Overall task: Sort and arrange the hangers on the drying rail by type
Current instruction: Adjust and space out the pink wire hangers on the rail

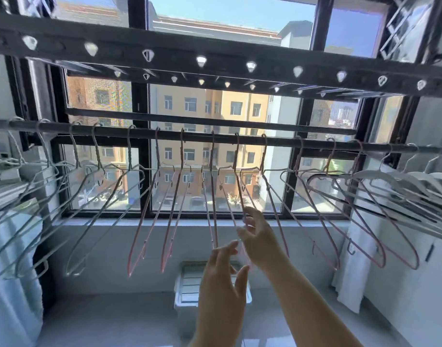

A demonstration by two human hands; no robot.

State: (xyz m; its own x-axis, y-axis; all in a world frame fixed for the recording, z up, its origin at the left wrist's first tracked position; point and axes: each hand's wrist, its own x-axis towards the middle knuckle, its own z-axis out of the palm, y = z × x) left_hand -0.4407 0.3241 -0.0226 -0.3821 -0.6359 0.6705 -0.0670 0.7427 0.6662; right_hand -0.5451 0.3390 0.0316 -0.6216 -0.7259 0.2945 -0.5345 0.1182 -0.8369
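A dark drying rail runs across the window. Several pale blue-grey wire hangers hang on its left part. Several pink wire hangers hang in the middle and to the right. Several white plastic hangers bunch at the far right. My right hand pinches the lower part of one pink hanger hanging near the middle. My left hand is raised just below it, fingers straight, its fingertips beside the bottom end of the neighbouring pink hanger.
An upper perforated rack bar with a row of holes crosses overhead. A white plastic box sits on the floor below the window sill. White cloth hangs at the right wall, and a pale curtain at the left.
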